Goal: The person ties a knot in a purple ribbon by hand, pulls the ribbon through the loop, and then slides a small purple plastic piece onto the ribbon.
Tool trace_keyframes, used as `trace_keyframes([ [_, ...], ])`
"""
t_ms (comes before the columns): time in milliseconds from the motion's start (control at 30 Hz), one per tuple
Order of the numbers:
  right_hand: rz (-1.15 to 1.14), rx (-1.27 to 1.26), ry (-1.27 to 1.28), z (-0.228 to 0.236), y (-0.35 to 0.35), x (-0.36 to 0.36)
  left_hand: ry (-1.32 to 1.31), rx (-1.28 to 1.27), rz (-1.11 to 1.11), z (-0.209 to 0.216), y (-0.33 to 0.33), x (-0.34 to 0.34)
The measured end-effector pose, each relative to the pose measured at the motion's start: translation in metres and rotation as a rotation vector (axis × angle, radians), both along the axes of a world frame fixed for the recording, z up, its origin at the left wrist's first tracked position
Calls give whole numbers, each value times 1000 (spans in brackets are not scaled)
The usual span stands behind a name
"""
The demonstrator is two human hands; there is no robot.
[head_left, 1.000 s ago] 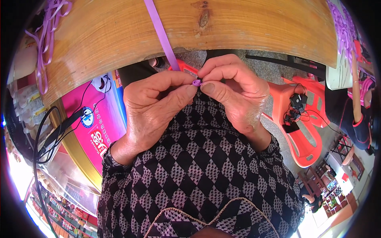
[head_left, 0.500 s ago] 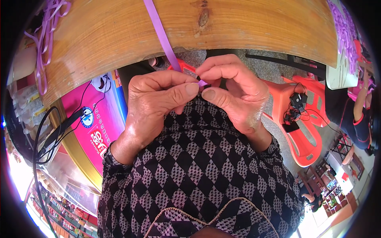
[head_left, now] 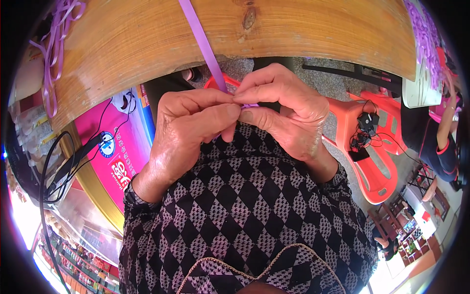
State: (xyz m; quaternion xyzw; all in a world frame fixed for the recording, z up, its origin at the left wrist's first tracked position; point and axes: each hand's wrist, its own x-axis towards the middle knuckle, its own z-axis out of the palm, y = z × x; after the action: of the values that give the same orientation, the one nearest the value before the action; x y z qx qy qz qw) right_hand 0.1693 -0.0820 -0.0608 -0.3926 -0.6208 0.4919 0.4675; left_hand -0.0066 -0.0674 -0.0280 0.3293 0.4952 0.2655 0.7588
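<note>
A purple ribbon runs across the wooden table and over its near edge down to my fingers. My left hand pinches the ribbon between thumb and forefinger, in front of my body. Facing it, my right hand is closed with thumb and fingertips on a short folded bit of the same ribbon, which shows just between the two hands. The fingertips of both hands touch or nearly touch. Most of the ribbon's end is hidden behind the fingers.
Loose purple ribbons hang at the table's left end. More purple strips lie over a white board at the right. An orange plastic stool holds a black device with wires. Another person's arm shows at far right.
My right hand has moved slightly left, closing the gap to my left hand. Its fingers have come together on the ribbon, and less of the ribbon's end shows.
</note>
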Motion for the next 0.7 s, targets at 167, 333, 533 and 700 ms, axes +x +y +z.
trace_keyframes([
  [167, 26, -120, 68, 0, -1, 4, 8, 35, 31, 0, -1, -2],
  [333, 24, -131, 61, -1, -1, 3, 59, -52, 15, 1, 2, -1],
  [533, -18, 142, -196, 3, 4, 6, 2, -79, 66, -9, 0, 1],
  [700, 12, 134, -240, 4, 4, 6, -19, -141, 88, -14, -1, 3],
])
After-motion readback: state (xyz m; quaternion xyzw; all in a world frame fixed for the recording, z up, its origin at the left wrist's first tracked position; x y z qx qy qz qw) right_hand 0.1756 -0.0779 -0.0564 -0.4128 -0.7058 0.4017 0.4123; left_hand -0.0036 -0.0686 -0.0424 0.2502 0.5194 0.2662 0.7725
